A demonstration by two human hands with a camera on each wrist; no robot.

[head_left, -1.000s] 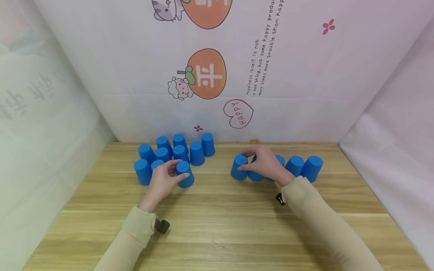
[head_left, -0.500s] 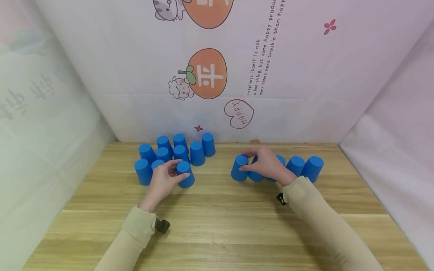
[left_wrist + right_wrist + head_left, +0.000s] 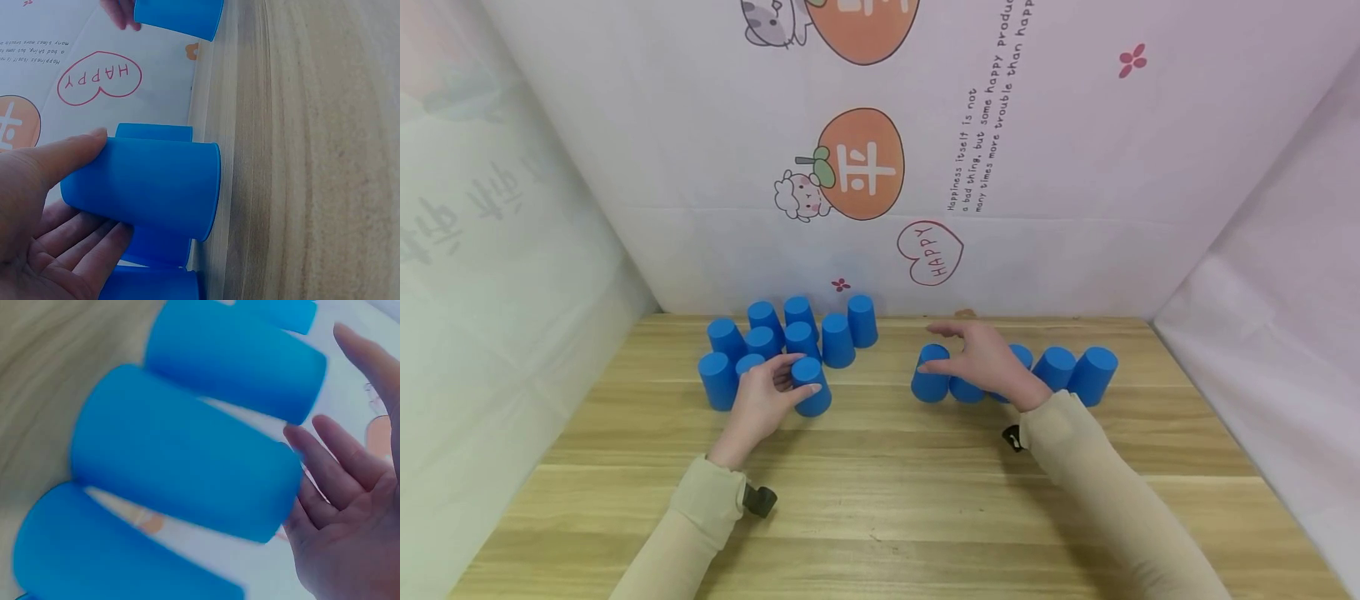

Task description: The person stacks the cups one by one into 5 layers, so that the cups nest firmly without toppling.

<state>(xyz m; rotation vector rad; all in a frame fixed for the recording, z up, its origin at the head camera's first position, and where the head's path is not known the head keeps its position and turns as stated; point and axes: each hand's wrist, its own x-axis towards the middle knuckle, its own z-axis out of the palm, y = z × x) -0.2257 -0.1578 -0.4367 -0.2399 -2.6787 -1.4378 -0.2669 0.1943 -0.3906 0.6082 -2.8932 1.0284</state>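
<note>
My left hand [image 3: 762,407] holds an upside-down blue cup [image 3: 814,393] between thumb and fingers at the front right of the left group. In the left wrist view, the thumb lies along the upper side of this cup [image 3: 147,184] and the fingers are below it. My right hand [image 3: 988,364] is over the right row, thumb and fingers spread apart. Its thumb overlaps the row's leftmost blue cup [image 3: 928,387] in the head view. In the right wrist view its fingers [image 3: 340,472] are loosely extended beside the narrow ends of several cups.
Several upturned blue cups [image 3: 838,342] stand clustered at the back left. The right row continues to a blue cup [image 3: 1092,377] at its right end, partly hidden by my hand. Behind the wooden table [image 3: 880,500] rises a white printed cloth [image 3: 1037,267].
My right hand has loosened from the leftmost cup of the right row, its fingers lifting up and away from the thumb. My left hand keeps its hold, unmoved.
</note>
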